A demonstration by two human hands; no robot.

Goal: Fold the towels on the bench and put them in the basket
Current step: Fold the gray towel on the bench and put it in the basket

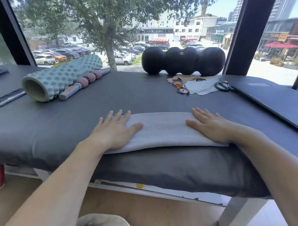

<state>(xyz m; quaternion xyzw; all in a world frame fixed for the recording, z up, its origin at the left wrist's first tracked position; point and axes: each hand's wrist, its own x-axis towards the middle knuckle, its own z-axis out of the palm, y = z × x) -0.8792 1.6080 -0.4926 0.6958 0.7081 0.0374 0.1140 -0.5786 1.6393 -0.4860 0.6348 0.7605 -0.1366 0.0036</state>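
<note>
At the back of the grey bench [144, 99] lie a green foam roller [60, 79], a black peanut-shaped roller [183, 61], glasses [180, 86], scissors [222, 85] and a dark laptop [271, 97]. The folded grey towel [163, 131] lies at the front edge. The left hand [114, 130] and right hand [212, 125] press flat on its two ends, fingers straight and spread, grasping nothing.
</note>
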